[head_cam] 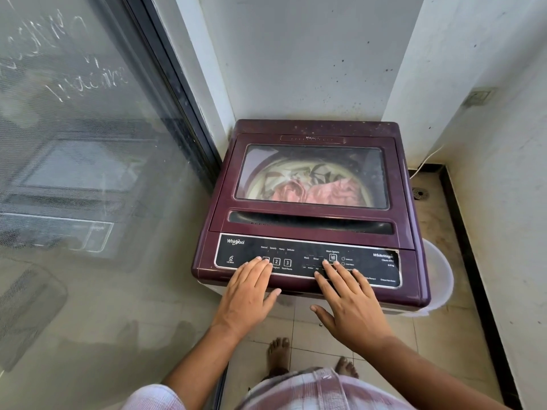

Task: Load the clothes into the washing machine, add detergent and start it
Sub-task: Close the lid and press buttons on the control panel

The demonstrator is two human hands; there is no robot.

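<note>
The maroon top-loading washing machine (309, 232) stands in the corner straight ahead of you, backed against the white wall. Its lid (312, 213) is down, and through the lid's window you can see the clothes (322, 190) in the drum, pink fabric heaped over a pale leaf-printed piece.

Along the front edge runs the black control panel (370, 267). Your left hand (248, 294) lies flat on its left part, fingers straight and pressed together. The fingertips (263, 261) cover the spot just left of the numbered buttons 2 (276, 261) and 3 (287, 262). Your right hand (349, 303) rests palm down on the middle of the panel, with its fingers slightly spread, the thumb held out over the front edge and the longest fingers reaching the wash-option labels. Neither hand grips anything.

A white plastic tub (438, 276) sits on the tiled floor (429, 335) just beside the machine's right front corner. Farther back on that side are a round floor drain (420, 193) and a white cable (426, 161) down the wall. A dusty glass door (88, 143) fills your left. Your bare feet (278, 350) stand just before the machine.
</note>
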